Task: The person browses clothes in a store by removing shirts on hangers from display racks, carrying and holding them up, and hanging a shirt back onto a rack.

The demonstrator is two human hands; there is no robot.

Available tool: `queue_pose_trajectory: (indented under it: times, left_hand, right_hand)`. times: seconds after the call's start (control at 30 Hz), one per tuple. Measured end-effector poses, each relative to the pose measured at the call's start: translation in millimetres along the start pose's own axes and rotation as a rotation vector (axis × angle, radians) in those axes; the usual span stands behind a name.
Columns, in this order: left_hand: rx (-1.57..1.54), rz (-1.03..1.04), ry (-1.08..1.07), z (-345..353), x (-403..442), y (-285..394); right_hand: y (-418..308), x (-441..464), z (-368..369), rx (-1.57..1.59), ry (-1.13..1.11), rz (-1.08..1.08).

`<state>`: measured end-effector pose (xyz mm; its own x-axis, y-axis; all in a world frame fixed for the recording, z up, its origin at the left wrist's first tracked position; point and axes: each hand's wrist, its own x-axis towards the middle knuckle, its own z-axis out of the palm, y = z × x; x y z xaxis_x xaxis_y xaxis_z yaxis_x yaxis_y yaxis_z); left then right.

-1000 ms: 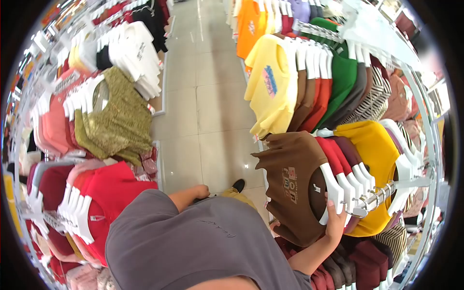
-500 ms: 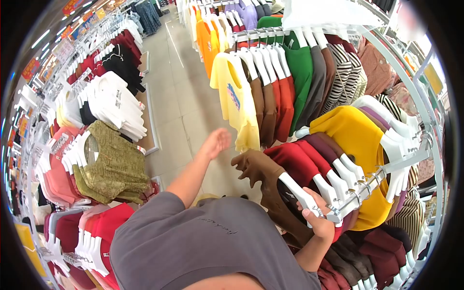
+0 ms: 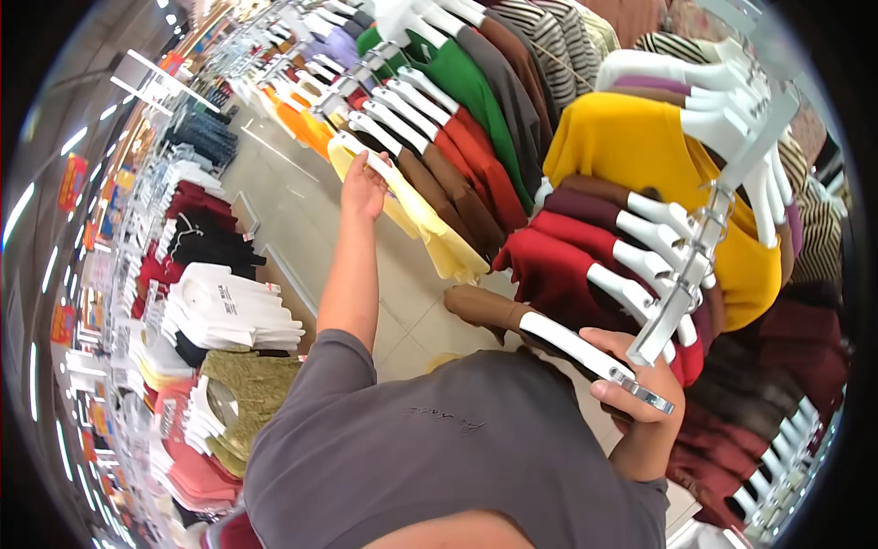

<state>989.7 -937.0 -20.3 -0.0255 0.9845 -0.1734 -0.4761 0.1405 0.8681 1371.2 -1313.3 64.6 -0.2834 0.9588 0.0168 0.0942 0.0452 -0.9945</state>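
Note:
My right hand [image 3: 636, 375] is closed around the white neck of a hanger that carries a brown shirt [image 3: 489, 308]. The hanger's metal hook points to the lower right, apart from the rail end. Farther ahead, my left hand [image 3: 366, 188] has its fingers on the white hanger of a pale yellow shirt [image 3: 416, 224], at the near end of another rail. Part of that grip is hidden. The brown shirt's lower part is out of sight behind my arm and body.
Close by on the right, a metal rail arm [image 3: 681, 265] holds red shirts [image 3: 567, 256] and a mustard yellow shirt [image 3: 631, 146]. Beyond the yellow shirt hang brown, orange-red and green shirts [image 3: 476, 119]. Across the tiled aisle [image 3: 274, 197] stand racks with white shirts [image 3: 229, 306] and olive tops [image 3: 242, 384].
The brown shirt's hanger has come off the rail end in my right hand. My left hand has reached forward to the yellow shirt, which has turned edge-on. The view has rotated.

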Motion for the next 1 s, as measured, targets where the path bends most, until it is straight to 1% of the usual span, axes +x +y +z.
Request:
queue_pose_trajectory:
  times: [0.03, 0.07, 0.1, 0.17, 0.2, 0.33, 0.37, 0.43, 0.47, 0.5, 0.57, 0.6, 0.63, 0.7, 0.73, 0.8, 0.87, 0.9, 1.0]
  left_hand:
    - [0.009, -0.02, -0.009, -0.5, 4.2, -2.3]
    - [-0.028, -0.029, -0.02, -2.6, 9.6, -1.7]
    - [-0.068, -0.033, -0.032, 0.6, 11.3, 1.0]
    - [-0.113, -0.056, -0.021, 4.0, 10.1, 3.8]
    - [-0.131, -0.029, -0.036, 2.0, 11.5, 4.0]
    - [-0.175, 0.004, -0.166, -13.4, 3.1, 18.7]
    - [-0.187, 0.016, -0.199, -21.6, 1.0, 25.3]
    - [-0.25, 0.017, -0.219, -39.8, -4.8, 41.7]
    - [-0.274, 0.032, -0.203, -50.9, -10.4, 51.2]
    - [-0.258, 0.016, -0.172, -61.6, -19.8, 60.9]
    - [-0.266, 0.012, -0.122, -97.9, -30.5, 68.5]
    - [-0.243, -0.006, -0.112, -125.3, -32.6, 68.7]
    - [-0.222, -0.024, -0.101, -150.3, -37.8, 69.9]
    - [-0.241, -0.028, -0.041, -199.3, -57.1, 69.0]
    - [-0.24, -0.056, -0.014, -223.9, -68.0, 67.0]
    - [-0.273, -0.078, 0.038, -269.0, -96.1, 63.4]
    - [-0.21, -0.182, 0.252, -315.4, -124.3, 59.9]
    - [-0.207, -0.166, 0.216, -333.6, -130.5, 56.6]
    - [-0.226, -0.201, 0.264, -363.5, -146.1, 60.0]
  right_hand:
    - [-3.0, 2.2, 6.4, 0.083, 0.024, -0.049]
    - [2.2, 4.4, 8.3, -0.167, 0.001, -0.177]
    - [10.1, 3.8, 11.6, -0.246, -0.025, -0.215]
    - [16.0, 15.4, 24.8, -0.23, -0.057, -0.226]
    - [15.6, 20.0, 31.5, -0.275, -0.056, -0.171]
    - [17.8, 47.9, 61.5, -0.246, 0.001, -0.112]
    - [13.3, 56.6, 69.5, -0.253, -0.015, -0.109]
    - [-1.8, 76.5, 83.3, -0.212, -0.018, 0.031]
    - [-9.5, 85.6, 90.2, -0.183, -0.032, 0.142]
    - [-8.9, 95.3, 97.1, -0.205, -0.057, 0.143]
    - [3.8, 115.5, 111.1, -0.165, -0.005, 0.07]
    - [5.4, 125.0, 116.7, -0.093, -0.008, 0.152]
    - [7.7, 136.5, 122.8, -0.112, -0.034, 0.157]
    - [8.1, 159.1, 133.9, -0.025, 0.01, 0.168]
    - [0.7, 170.5, 140.0, 0.005, 0.016, 0.238]
    - [-0.2, 195.8, 144.2, -0.056, -0.009, 0.2]
    - [-0.8, 236.2, 149.2, -0.079, -0.004, 0.218]
    - [-3.6, 252.1, 153.6, -0.081, 0.008, 0.186]
    - [-10.0, 296.6, 161.2, -0.042, 0.057, 0.156]
